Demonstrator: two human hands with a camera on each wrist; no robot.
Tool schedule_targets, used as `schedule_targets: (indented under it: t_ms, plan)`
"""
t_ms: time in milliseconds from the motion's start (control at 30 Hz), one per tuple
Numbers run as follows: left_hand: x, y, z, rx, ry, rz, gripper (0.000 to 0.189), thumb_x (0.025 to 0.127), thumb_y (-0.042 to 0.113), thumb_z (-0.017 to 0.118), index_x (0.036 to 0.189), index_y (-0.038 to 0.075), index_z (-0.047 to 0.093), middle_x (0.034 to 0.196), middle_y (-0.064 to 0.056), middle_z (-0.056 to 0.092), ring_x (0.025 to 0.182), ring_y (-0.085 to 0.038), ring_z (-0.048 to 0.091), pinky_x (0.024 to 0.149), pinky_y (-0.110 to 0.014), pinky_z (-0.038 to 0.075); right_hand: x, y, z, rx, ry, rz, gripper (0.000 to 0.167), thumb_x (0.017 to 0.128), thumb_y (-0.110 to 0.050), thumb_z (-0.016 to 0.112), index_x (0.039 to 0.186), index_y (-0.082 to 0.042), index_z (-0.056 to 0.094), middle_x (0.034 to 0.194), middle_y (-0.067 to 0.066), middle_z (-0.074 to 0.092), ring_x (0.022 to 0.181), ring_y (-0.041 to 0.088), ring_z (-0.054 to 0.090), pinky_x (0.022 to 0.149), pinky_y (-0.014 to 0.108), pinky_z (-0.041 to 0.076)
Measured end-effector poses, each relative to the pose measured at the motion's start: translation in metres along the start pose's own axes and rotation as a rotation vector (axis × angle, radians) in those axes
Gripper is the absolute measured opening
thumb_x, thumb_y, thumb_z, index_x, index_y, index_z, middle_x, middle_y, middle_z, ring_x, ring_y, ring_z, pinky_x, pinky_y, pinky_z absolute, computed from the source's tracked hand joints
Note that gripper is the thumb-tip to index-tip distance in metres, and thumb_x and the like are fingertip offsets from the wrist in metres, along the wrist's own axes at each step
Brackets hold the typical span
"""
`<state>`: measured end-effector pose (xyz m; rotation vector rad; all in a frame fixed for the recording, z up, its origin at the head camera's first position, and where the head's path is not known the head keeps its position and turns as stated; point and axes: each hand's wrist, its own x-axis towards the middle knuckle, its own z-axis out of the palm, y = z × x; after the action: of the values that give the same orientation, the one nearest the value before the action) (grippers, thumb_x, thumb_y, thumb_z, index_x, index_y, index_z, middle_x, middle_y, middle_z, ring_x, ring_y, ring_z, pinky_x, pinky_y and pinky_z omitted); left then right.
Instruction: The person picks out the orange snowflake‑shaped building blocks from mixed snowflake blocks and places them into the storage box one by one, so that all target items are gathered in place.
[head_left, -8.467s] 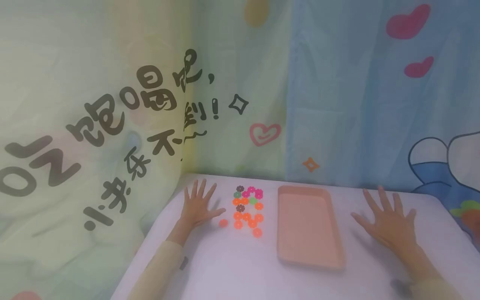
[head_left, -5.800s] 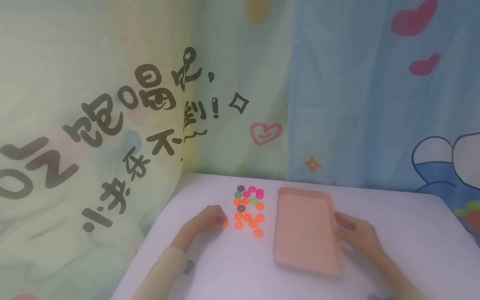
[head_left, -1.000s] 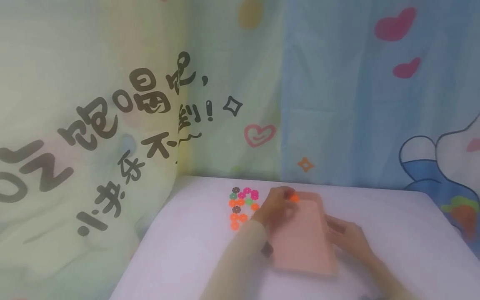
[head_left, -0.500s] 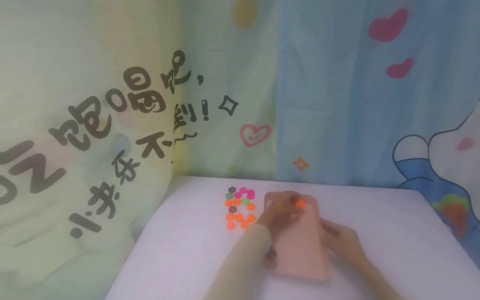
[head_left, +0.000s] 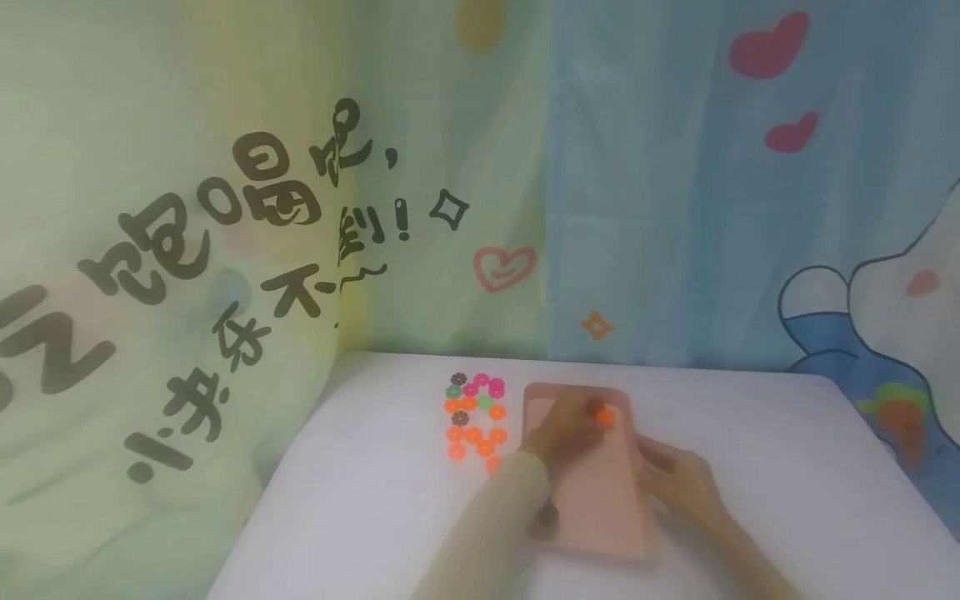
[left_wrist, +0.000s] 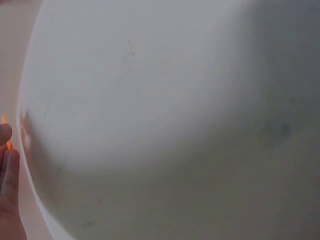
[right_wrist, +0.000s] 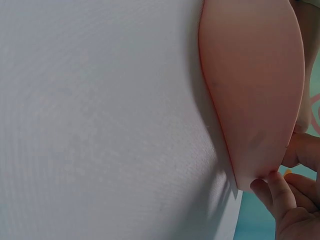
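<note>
In the head view, my left hand (head_left: 568, 427) is over the pink tray (head_left: 600, 508) and pinches an orange flower-shaped piece (head_left: 604, 415). The left wrist view catches that orange piece (left_wrist: 8, 145) edge-on between the fingertips, at the left border. Whether it touches the tray floor I cannot tell. My right hand (head_left: 678, 479) grips the tray's right rim; the right wrist view shows its fingers (right_wrist: 282, 195) against the tray's outer wall. Left of the tray lie several flower-shaped pieces (head_left: 472, 435) in orange, pink, green and brown; my left sleeve comes close to the lowest one.
The white table (head_left: 360, 500) carries the tray and the pieces. Behind it hangs a printed curtain (head_left: 675, 208) in yellow-green and blue. The left forearm (head_left: 487, 517) crosses the tray's left edge.
Both hands were spread and holding nothing. The left took the lone orange piece and carried it right over the tray, lately shifting it slightly nearer. The right moved onto the rim.
</note>
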<state>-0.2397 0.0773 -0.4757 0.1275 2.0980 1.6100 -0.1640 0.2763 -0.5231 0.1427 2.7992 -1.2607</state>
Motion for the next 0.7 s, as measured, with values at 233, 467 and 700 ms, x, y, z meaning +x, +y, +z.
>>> schedule_targets:
  t_ms: [233, 467, 700]
  plan:
    - [0.019, -0.011, 0.01, 0.126, 0.048, 0.171, 0.029, 0.091, 0.022, 0.061, 0.119, 0.029, 0.061, 0.111, 0.011, 0.059, 0.107, -0.014, 0.052, 0.097, -0.048, 0.041, 0.001, 0.003, 0.001, 0.001, 0.006, -0.008, 0.079, 0.086, -0.069, 0.055, 0.146, -0.019, 0.044, 0.145, 0.011, 0.047, 0.133, 0.039, 0.042, 0.101, 0.061, 0.036]
    - [0.075, -0.045, 0.017, 0.41, 0.131, 0.438, 0.022, 0.085, 0.004, 0.062, 0.1, 0.02, 0.063, 0.09, 0.009, 0.058, 0.087, -0.01, 0.054, 0.084, -0.029, 0.046, -0.001, -0.002, 0.001, 0.002, 0.003, 0.005, 0.079, 0.085, -0.07, 0.054, 0.146, -0.02, 0.044, 0.145, 0.011, 0.048, 0.133, 0.039, 0.042, 0.102, 0.061, 0.035]
    - [0.098, -0.057, 0.024, 0.504, 0.172, 0.667, 0.017, 0.079, -0.004, 0.063, 0.083, 0.012, 0.061, 0.075, 0.002, 0.056, 0.07, -0.01, 0.05, 0.069, -0.02, 0.043, -0.003, -0.006, 0.0, 0.003, 0.006, 0.01, 0.078, 0.087, -0.067, 0.055, 0.146, -0.019, 0.044, 0.145, 0.012, 0.047, 0.133, 0.039, 0.042, 0.101, 0.061, 0.036]
